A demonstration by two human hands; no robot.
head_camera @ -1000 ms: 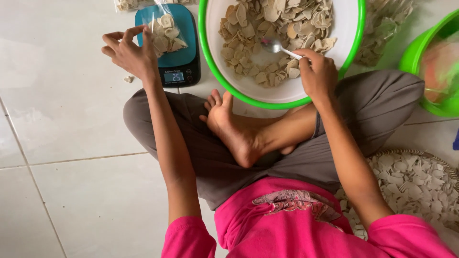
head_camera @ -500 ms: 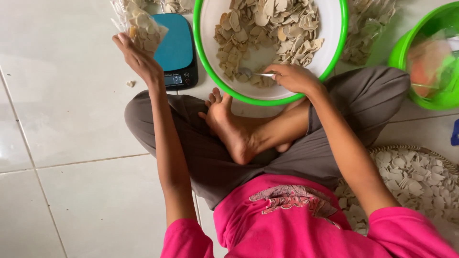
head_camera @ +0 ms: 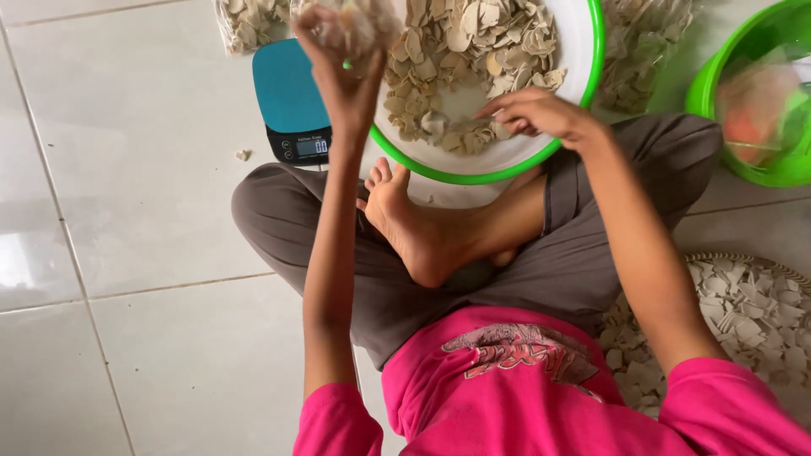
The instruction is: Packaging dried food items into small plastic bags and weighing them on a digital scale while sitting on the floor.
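Our left hand (head_camera: 346, 63) grips a part-filled clear bag (head_camera: 359, 24); our right hand (head_camera: 536, 111), loosely curled, scoops chips (head_camera: 456, 42); scale (head_camera: 291, 101) empty.

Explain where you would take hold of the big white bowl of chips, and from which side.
Probably grip the bowl by its green rim, both hands on opposite sides, coming from above. It is wide and shallow, heaped with chips, with the right hand inside it; the scale crowds one side.

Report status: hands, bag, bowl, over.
Left hand raised, gripping a clear bag of chips over the bowl's edge. Right hand down among the chips. Scale bare.
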